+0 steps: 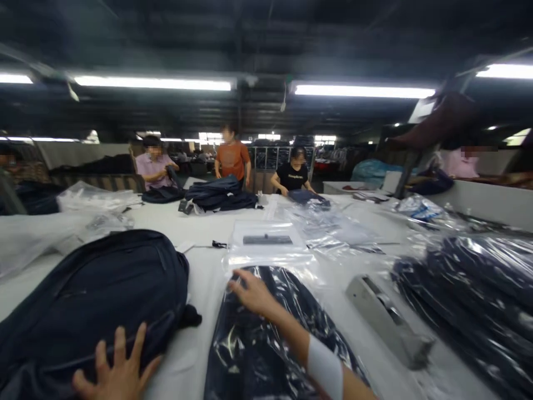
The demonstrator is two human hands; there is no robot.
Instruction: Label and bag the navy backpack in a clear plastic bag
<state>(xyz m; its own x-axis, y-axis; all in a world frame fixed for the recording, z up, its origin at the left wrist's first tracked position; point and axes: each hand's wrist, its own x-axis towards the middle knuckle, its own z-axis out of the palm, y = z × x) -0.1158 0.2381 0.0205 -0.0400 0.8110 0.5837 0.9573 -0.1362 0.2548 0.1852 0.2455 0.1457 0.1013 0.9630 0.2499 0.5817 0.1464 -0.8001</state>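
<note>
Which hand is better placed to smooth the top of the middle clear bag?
Right, I'd judge: the right hand is at that end of the clear bag; the left hand is over the unbagged backpack.

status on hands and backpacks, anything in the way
Left hand spread over unbagged backpack. Right hand at upper end of plastic-covered backpack. Nothing visibly blocking; grey metal device sits apart, to the right.

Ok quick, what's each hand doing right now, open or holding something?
Left hand: open, fingers spread over the dark backpack.
Right hand: fingers slightly bent at the plastic-wrapped dark item; can't tell whether it's gripping.
</note>
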